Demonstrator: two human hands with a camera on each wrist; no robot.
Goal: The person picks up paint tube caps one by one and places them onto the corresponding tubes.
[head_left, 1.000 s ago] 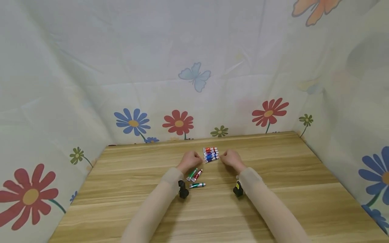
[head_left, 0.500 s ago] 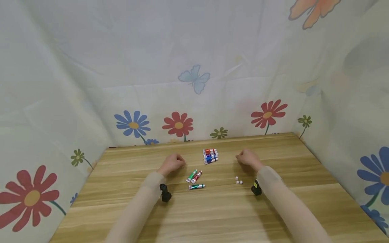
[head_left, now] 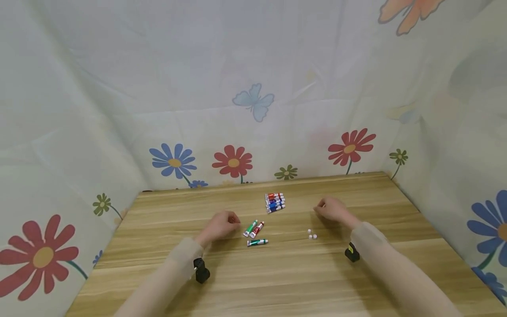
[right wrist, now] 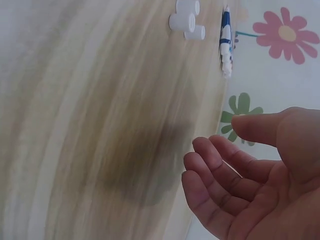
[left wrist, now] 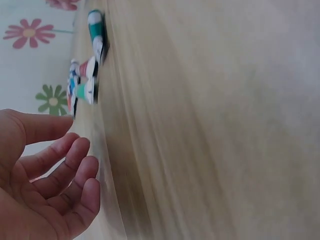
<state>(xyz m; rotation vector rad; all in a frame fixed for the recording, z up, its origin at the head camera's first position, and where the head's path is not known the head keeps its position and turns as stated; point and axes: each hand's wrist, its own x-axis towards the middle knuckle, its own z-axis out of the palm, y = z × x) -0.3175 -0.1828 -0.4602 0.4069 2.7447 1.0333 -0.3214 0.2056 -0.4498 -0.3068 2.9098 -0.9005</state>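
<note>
Shiny slim tubes on wood-grain table (head_left: 293, 275): a fanned row (head_left: 275, 204) of reds and blues at far middle; nearer, green tube (head_left: 251, 228) and red tube (head_left: 257, 229) close together, teal tube (head_left: 256, 242) lying crosswise. Left hand (head_left: 218, 226) near green tube, right hand (head_left: 333, 210) right of row, beyond three smooth white cylinders (head_left: 314, 237). Both hands' fingers loosely curled, thumbs apart from fingertips, clear only in wrist views. Left wrist view shows wide flat tube ends; right wrist view shows cylinders' round sides, mere white dots from head.
</note>
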